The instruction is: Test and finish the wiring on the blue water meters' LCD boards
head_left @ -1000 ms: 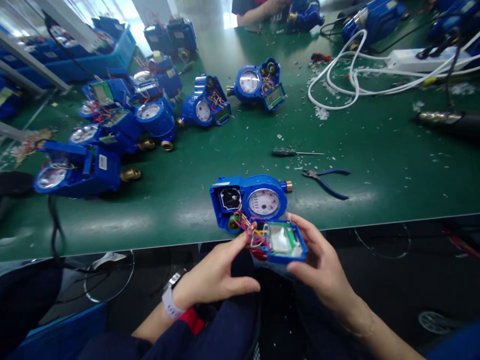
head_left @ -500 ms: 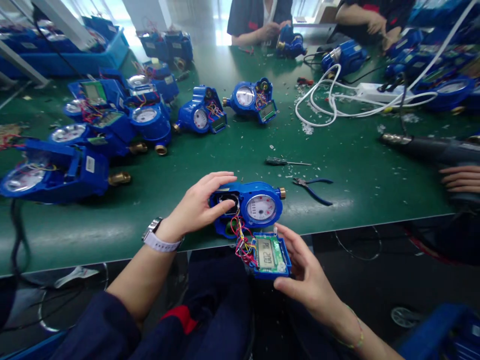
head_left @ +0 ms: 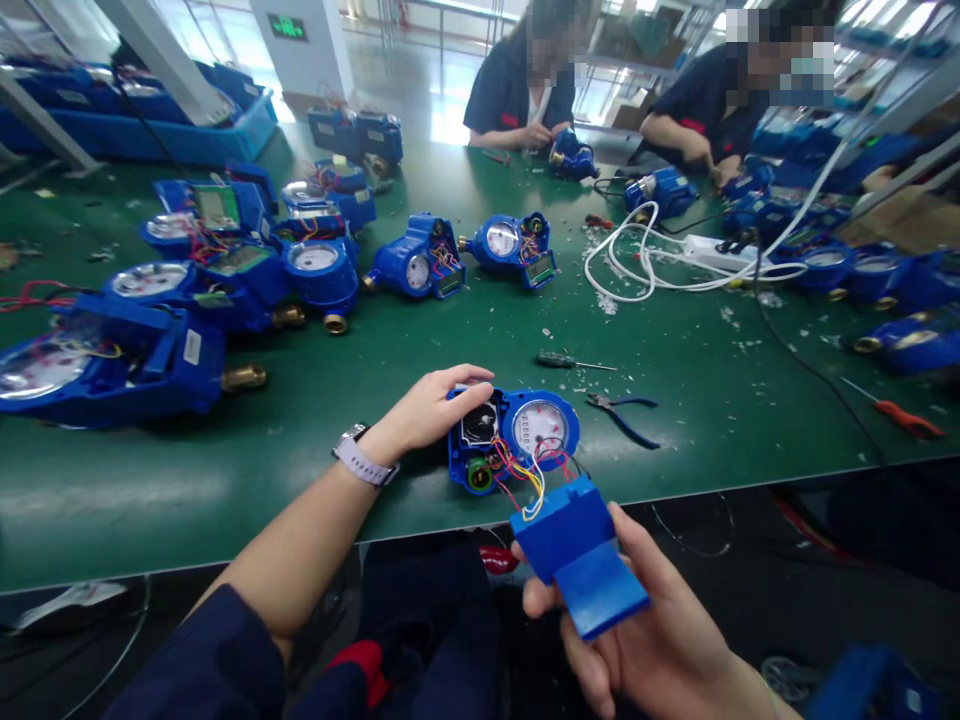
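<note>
A blue water meter (head_left: 541,428) lies near the table's front edge, its round dial facing up and its side compartment uncovered. My left hand (head_left: 431,412) grips the meter's left end, thumb over the dark part in the compartment. In my right hand (head_left: 645,610) is a blue display cover (head_left: 581,545), held just off the table edge with its blue back towards me. Its screen is hidden. Red, yellow, white and black wires (head_left: 529,480) run from the compartment to the cover.
Beyond the meter lie a small screwdriver (head_left: 574,362) and pliers (head_left: 626,412); an orange-handled screwdriver (head_left: 904,415) is at right. Several other meters (head_left: 420,262) stand on the left and back. A white cable (head_left: 622,290) coils by a power strip (head_left: 720,252). Two people (head_left: 517,110) sit opposite.
My right hand has flipped the display cover, so its screen no longer shows and its blue back does. My left hand stays on the meter. The view has tilted up; the heat gun has left view.
</note>
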### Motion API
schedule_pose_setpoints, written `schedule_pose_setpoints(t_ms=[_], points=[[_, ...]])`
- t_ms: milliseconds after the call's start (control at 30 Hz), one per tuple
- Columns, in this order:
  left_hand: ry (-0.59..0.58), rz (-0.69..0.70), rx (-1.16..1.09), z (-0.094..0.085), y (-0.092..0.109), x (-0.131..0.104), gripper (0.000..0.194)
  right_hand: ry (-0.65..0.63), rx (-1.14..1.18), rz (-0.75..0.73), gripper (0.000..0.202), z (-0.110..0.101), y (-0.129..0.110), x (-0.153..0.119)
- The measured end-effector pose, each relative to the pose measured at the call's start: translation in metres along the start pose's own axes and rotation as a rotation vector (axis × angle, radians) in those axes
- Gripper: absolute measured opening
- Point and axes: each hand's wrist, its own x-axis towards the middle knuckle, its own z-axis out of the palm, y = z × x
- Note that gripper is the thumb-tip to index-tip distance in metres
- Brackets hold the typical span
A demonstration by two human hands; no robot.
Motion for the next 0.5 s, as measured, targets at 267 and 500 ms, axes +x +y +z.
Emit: schedule_pose_setpoints(t_ms=[267,500], points=[[0.102,-0.016,-0.230,0.010,-0.007,0.003,0.053,0.006,-0.518,-0.381,0.036,0.005,-0.036,0.021],[0.218,-0.004,-0.523,0.022,-0.030,0.013,0.059,0.284,-0.505,-0.365,0.081,0.029,-0.059,0.056]])
